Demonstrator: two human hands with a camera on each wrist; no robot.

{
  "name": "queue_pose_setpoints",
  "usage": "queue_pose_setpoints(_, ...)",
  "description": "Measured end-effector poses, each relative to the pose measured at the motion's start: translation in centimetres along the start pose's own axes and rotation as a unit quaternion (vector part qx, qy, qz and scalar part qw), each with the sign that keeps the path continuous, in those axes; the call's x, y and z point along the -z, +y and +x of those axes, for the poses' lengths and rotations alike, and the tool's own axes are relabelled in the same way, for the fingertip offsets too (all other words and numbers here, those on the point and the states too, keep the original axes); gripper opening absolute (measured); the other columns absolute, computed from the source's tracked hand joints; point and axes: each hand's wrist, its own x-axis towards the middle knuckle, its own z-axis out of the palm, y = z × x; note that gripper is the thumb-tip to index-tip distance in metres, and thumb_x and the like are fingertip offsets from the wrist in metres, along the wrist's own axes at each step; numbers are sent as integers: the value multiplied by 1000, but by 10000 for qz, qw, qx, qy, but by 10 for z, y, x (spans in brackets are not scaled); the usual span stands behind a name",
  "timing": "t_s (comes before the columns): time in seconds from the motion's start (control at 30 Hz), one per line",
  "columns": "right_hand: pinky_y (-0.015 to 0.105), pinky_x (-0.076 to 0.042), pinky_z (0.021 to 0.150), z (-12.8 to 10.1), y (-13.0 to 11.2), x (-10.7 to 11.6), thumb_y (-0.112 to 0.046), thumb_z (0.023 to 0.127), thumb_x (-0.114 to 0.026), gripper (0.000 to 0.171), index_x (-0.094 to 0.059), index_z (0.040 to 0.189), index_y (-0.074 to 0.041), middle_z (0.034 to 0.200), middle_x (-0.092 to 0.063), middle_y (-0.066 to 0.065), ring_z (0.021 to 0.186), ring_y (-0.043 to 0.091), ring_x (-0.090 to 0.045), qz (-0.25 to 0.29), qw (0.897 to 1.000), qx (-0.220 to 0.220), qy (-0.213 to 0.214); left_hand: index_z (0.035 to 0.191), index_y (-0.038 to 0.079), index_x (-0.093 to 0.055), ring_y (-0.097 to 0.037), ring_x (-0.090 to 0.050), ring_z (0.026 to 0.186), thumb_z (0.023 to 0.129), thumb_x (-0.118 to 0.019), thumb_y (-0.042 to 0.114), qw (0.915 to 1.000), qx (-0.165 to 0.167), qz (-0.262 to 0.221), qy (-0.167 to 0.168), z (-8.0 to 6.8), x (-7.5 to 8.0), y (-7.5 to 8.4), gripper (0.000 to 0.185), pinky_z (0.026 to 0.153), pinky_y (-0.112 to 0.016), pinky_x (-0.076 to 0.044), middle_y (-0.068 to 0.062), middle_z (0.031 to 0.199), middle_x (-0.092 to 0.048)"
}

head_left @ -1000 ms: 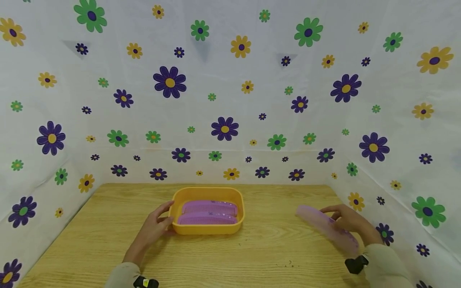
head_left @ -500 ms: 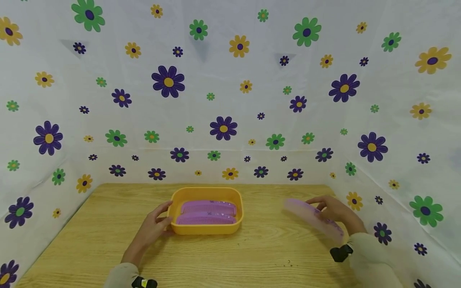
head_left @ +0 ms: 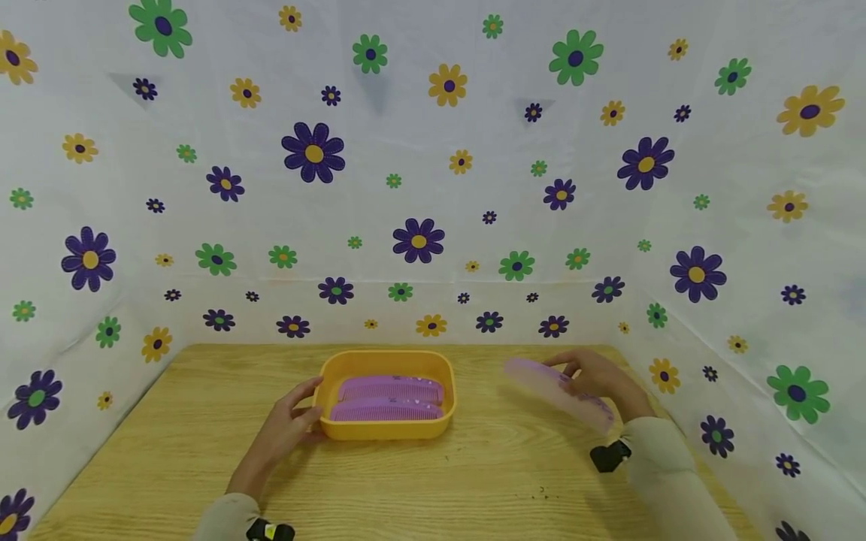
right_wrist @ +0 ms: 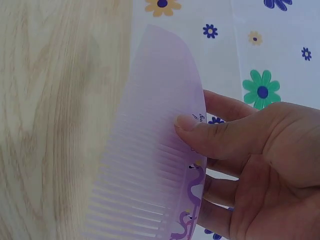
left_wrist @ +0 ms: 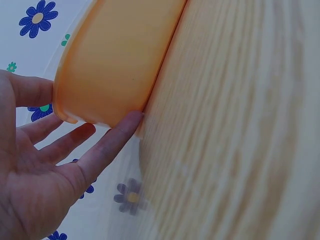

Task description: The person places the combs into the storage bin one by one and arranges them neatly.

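Note:
In the head view, my left hand (head_left: 287, 415) rests at the left end of a yellow plastic tub (head_left: 386, 430). Its thumb and extended fingers touch the tub's wall and rim, as the left wrist view also shows. Two purple combs, a back one (head_left: 392, 388) and a front one (head_left: 386, 410), lie inside the tub, one behind the other. My right hand (head_left: 598, 379) holds a third comb (right_wrist: 155, 95), translucent purple with flamingo prints, pinching its spine between thumb and fingers. This comb hangs tilted above the table, right of the tub, teeth toward the table side.
A light wood table (head_left: 419, 488) extends under everything, with small dark specks (head_left: 541, 493) near the front right. White sheets with printed flowers (head_left: 419, 240) close off the back and both sides.
My right hand has moved left and away from me with the comb, nearer the tub. The left hand and the tub keep their place.

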Motion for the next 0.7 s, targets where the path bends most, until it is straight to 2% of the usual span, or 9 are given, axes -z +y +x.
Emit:
queue_pose_setpoints(0.13, 28, -50, 62, 8, -8, -2, 8, 86, -67, 47, -66, 133, 2, 100, -72, 22, 73, 19, -59, 32, 10000, -21, -79, 160, 9, -35, -50, -54, 133, 105, -51, 4, 10000, 2, 33, 11, 1, 0, 0, 58, 83, -43, -66, -27, 161, -34)
queue_pose_setpoints(0.37, 31, -60, 64, 17, -20, -6, 8, 89, -67, 46, -65, 135, 0, 115, -70, 31, 71, 18, -65, 19, 9998, 15, -180, 160, 8, -34, -51, -54, 133, 104, -52, 5, 10000, -35, -30, -8, 0, 0, 0, 58, 82, -45, -66, -28, 161, -34)
queue_pose_setpoints(0.7, 30, -59, 63, 27, -34, -9, 9, 89, -65, 47, -64, 136, 1, 116, -69, 32, 70, 17, -64, -6, 9997, 101, -238, 159, 7, -34, -52, -53, 133, 104, -51, 3, 10000, -59, 2, -20, 0, 0, -1, 58, 82, -44, -66, -28, 160, -33)
